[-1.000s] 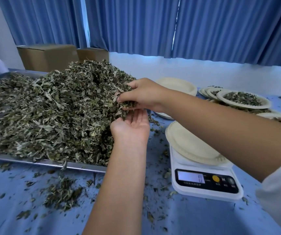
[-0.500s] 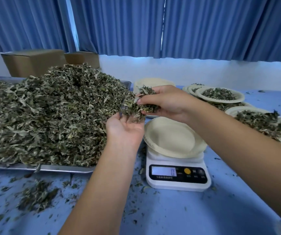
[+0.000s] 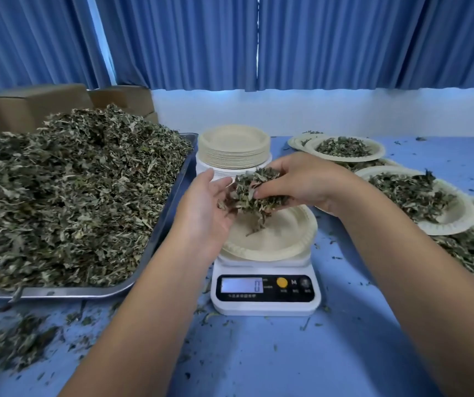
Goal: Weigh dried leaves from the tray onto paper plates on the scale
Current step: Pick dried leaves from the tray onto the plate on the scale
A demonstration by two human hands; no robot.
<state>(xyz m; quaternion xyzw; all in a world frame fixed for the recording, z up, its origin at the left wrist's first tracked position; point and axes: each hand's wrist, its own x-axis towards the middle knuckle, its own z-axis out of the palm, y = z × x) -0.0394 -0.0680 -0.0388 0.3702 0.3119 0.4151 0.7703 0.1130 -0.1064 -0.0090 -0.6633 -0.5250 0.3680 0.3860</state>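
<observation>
The scale [image 3: 265, 293] sits on the blue table [image 3: 258, 362], and everything is placed from it. On its platform lies 1 plate [image 3: 284, 239], still bare.

Directly over that plate, 2 hands carry a clump [image 3: 254, 193] of dried leaves. The right hand [image 3: 301, 181] has its fingers curled over the top and far side of the clump, grasping it. The left hand [image 3: 204, 213] is spread, palm up and slightly cupped. It props the clump from the left without closing round it. The clump is held clear of the plate, its lowest strands dangling close over it. The display [image 3: 241, 285] reads 0, so nothing of this portion is weighed yet.

Left of the scale, the tray [image 3: 58, 292] holds a tall heap [image 3: 72, 190], so plenty of stock is left. Behind the scale stands a stack [image 3: 234, 147] of unused plates. Right of the scale lie filled plates [image 3: 418, 202], overlapping one another. At least 4 show, though the view is stretched at that edge and the true count is unclear. Crumbs litter the table in front of the scale and to its left.

My reading is that several portions are done and this one is only at its first handful. What is left for it is to drop the clump, add or take away leaves until the weight is right, and set the plate with the others on the right. Judging by the heap and the stack, many more rounds follow.
</observation>
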